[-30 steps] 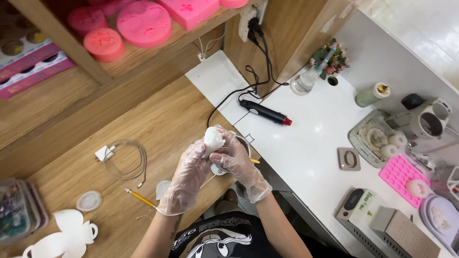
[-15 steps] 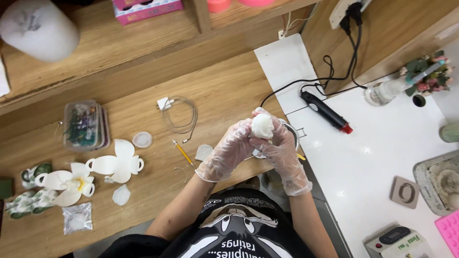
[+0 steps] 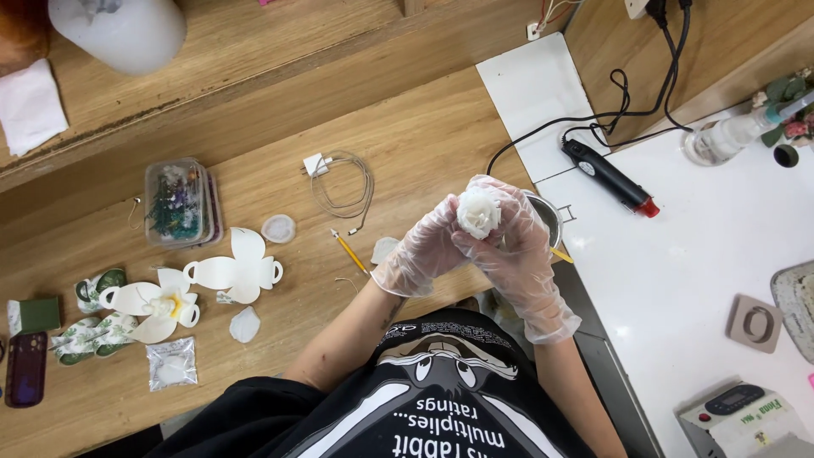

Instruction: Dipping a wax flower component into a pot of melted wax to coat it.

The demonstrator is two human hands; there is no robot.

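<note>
A white flower-shaped piece (image 3: 478,211), waxy or soapy by the look of it, sits raised above the near edge of the wooden bench, pinched between both gloved hands just left of a small metal pot (image 3: 547,219) that is partly hidden behind them. The left hand (image 3: 424,250) curls loosely under and against the flower's left side, fingers half closed around it; the right hand (image 3: 517,246) wraps more fully from the right and far side, thumb and fingertips pressed onto the petals. The thin clear gloves look slack and wrinkled, so the likeliest trouble is a slip, or a glove fold catching a petal edge and chipping it; too firm a squeeze from the right hand could crush the fine ridges. Should the flower drop, it would land on the bench edge or fall past it toward the person's lap. To the right, on the white counter, a black heat tool (image 3: 609,176) with a red tip lies with its cord plugged in at the far wall; a careless elbow could snag that cord. A yellow pencil (image 3: 349,251) lies to the left.
</note>
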